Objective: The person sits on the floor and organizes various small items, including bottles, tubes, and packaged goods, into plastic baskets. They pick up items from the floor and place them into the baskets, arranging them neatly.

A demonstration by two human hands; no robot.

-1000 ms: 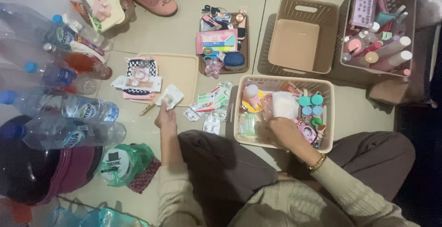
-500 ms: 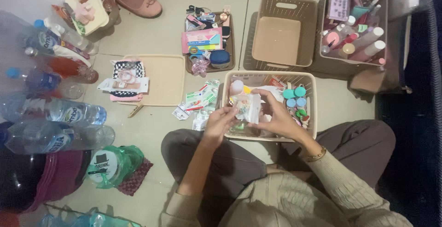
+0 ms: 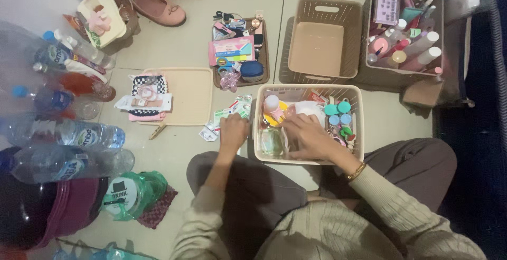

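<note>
The near beige basket (image 3: 309, 161) sits on the floor just in front of the person's knees, its long axis running left to right, packed with small bottles, round teal lids and clear packets. The right hand (image 3: 306, 136) reaches down into it, fingers loosely curled over the packets; whether it grips one cannot be told. The left hand (image 3: 233, 129) rests on the small sachets (image 3: 229, 113) scattered on the floor just left of the basket, fingers bent, its hold hidden. Half a second ago both hands held a clear packet up above the basket; now they have parted and dropped.
</note>
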